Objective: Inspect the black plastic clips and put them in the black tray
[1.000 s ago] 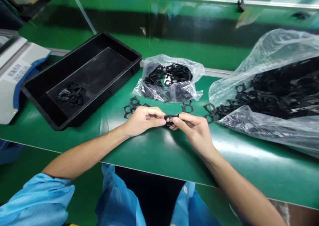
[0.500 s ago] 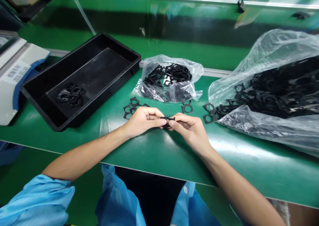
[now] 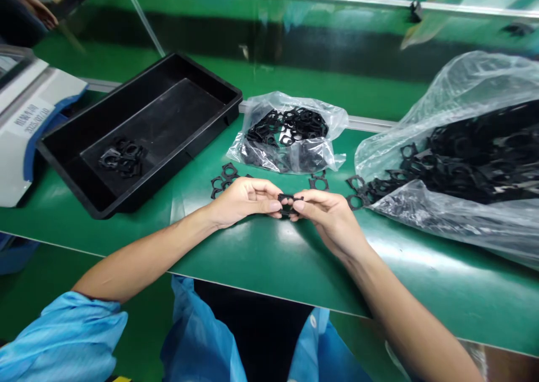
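Note:
Between my two hands is a small black plastic ring part (image 3: pixel 288 197), held just above the green table. My left hand (image 3: pixel 246 201) pinches its left side between thumb and fingers. The right side is in the closed fingertips of my right hand (image 3: pixel 326 212). The hole faces me, and my fingers cover both edges. Several similar flat black ring pieces (image 3: pixel 229 171) lie behind my left hand, partly hidden by it. Another black ring piece (image 3: pixel 319 182) rests on the table behind my right hand.
A black tray (image 3: pixel 197 137) with several black parts (image 3: pixel 122 156) stands at the left, beside a white and blue machine (image 3: pixel 40 115). A clear bag (image 3: pixel 290 160) of black pieces lies behind my hands; a larger bag (image 3: pixel 446 213) spills pieces at right. Another person's hand (image 3: pixel 44 16) shows top left.
The ring part in my hands has tilted so its hole now faces me; before, it was seen nearly edge-on. Another person's arm has come into view at the top left.

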Action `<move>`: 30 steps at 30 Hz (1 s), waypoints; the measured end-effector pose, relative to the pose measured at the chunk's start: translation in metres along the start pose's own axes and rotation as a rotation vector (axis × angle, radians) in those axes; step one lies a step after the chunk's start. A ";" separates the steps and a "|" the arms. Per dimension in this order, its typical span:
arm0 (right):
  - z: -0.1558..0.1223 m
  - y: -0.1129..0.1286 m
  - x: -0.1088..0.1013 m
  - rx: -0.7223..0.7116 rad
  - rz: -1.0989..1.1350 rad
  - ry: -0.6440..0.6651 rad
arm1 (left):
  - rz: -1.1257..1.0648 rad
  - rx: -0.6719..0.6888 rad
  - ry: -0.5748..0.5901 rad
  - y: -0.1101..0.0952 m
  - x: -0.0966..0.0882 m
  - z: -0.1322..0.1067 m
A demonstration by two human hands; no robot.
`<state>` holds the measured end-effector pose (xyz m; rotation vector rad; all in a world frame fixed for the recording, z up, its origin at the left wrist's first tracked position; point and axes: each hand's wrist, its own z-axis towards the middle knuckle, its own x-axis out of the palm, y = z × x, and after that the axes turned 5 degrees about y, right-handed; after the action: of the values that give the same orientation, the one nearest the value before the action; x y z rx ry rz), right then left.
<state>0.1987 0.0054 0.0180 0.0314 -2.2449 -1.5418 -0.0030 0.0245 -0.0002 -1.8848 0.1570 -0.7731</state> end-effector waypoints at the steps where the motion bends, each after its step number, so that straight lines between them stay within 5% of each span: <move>1: 0.000 0.000 0.000 -0.004 -0.010 -0.013 | 0.020 0.012 -0.014 0.000 0.000 0.000; 8: -0.001 -0.004 0.001 -0.079 -0.101 -0.050 | 0.150 0.112 -0.114 0.001 0.004 0.000; 16: -0.010 -0.010 0.003 -0.570 -0.724 -0.243 | 0.256 0.234 -0.229 0.002 0.007 0.001; 20: -0.010 -0.017 0.003 -0.719 -0.984 -0.121 | 0.262 0.258 -0.191 0.004 0.010 -0.002; 23: -0.010 -0.017 0.002 -0.700 -0.938 -0.062 | 0.320 0.301 -0.196 0.005 0.010 -0.004; 27: -0.009 -0.014 0.003 -0.513 -0.684 -0.139 | 0.444 0.403 -0.179 0.008 0.010 -0.006; 30: -0.009 -0.015 0.003 -0.388 -0.559 -0.079 | 0.563 0.562 -0.207 0.011 0.009 -0.006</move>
<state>0.1954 -0.0093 0.0080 0.5304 -2.0512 -2.2799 0.0030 0.0108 -0.0042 -1.2784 0.2898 -0.1977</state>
